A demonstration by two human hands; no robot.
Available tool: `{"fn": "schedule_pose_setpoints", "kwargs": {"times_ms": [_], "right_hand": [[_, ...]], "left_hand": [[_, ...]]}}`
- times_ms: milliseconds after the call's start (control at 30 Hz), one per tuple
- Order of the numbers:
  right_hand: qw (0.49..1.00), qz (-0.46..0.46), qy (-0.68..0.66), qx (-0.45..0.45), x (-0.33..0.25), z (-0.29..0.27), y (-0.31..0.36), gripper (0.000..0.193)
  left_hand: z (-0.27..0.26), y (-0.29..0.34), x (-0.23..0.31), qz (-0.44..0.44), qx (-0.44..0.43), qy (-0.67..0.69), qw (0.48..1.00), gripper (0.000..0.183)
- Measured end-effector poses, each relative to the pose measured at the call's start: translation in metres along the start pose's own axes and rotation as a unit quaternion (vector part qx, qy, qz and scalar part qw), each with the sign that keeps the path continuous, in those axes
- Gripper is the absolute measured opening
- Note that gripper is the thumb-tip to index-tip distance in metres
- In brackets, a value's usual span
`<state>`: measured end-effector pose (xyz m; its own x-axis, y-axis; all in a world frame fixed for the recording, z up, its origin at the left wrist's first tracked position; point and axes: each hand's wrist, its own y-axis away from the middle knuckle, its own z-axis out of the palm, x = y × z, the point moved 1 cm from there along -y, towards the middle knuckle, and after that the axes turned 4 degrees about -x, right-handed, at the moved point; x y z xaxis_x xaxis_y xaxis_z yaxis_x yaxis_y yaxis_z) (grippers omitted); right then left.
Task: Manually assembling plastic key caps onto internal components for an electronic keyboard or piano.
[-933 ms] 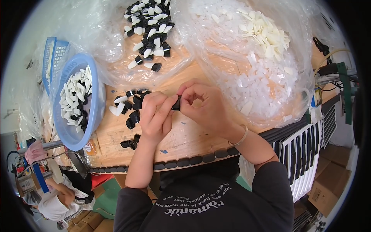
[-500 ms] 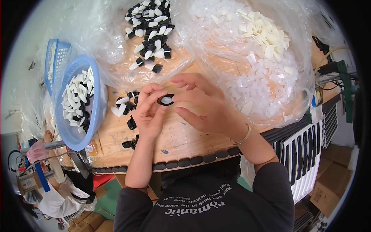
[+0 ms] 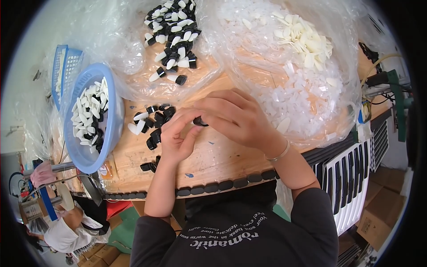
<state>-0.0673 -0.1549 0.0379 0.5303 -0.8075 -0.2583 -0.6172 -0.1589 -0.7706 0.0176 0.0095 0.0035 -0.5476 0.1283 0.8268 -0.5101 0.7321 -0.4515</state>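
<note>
My left hand [image 3: 179,137] pinches a small black ring-shaped piece [image 3: 201,121] between thumb and fingers, above the middle of the wooden table. My right hand [image 3: 238,118] closes over the same piece from the right, its fingers bent against it and hiding most of it. Left of my left hand lie loose black pieces [image 3: 155,137] and a pair of white tongue-shaped pieces [image 3: 136,126]. Farther off is a heap of black pieces with white tongues [image 3: 173,31] on clear plastic.
A blue basin [image 3: 118,120] holding white and black pieces stands at left, beside a blue basket [image 3: 59,71]. Clear plastic film at right bears translucent flakes [image 3: 307,98] and cream-coloured flat pieces [image 3: 307,42]. Black oval pads [image 3: 225,185] line the table's near edge. A person in white [image 3: 66,231] is at lower left.
My right hand has come in from the right and closed onto the black piece. The piece has tilted, so its opening no longer shows. More loose black pieces show beside my left hand.
</note>
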Motion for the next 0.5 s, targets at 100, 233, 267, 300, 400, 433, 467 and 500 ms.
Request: {"fn": "schedule_pose_setpoints", "kwargs": {"times_ms": [100,233,267,300,400,433,467,500], "right_hand": [[1.000,-0.005,-0.011,0.005,-0.0003,-0.0024,-0.0005,0.013],[1.000,-0.012,-0.002,-0.010,0.0017,0.0006,0.0005,0.011],[1.000,-0.013,-0.002,-0.011,0.0013,0.0009,0.0002,0.011],[1.000,-0.013,0.000,-0.013,0.0007,0.0013,0.0001,0.011],[1.000,-0.015,-0.001,-0.023,0.0021,0.0006,-0.0012,0.010],[0.999,-0.017,-0.003,-0.030,0.0026,0.0010,-0.0018,0.010],[0.999,-0.018,-0.004,-0.031,0.0016,0.0019,-0.0021,0.010],[0.999,-0.015,-0.007,-0.039,-0.0003,0.0031,-0.0022,0.010]], "left_hand": [[0.0020,-0.0009,0.0009,-0.031,0.014,0.038,0.999,0.027],[0.0015,0.0010,0.0004,-0.034,0.010,0.047,0.998,0.027],[0.0007,0.0013,-0.0001,-0.034,0.011,0.048,0.998,0.027],[0.0000,0.0016,-0.0006,-0.033,0.007,0.046,0.998,0.027],[0.0020,0.0018,0.0025,-0.036,0.003,0.042,0.998,0.028],[0.0029,0.0023,0.0036,-0.040,0.002,0.040,0.998,0.029],[0.0032,0.0033,0.0029,-0.041,0.004,0.040,0.998,0.029],[0.0035,0.0046,0.0017,-0.032,0.011,0.034,0.999,0.029]]}}
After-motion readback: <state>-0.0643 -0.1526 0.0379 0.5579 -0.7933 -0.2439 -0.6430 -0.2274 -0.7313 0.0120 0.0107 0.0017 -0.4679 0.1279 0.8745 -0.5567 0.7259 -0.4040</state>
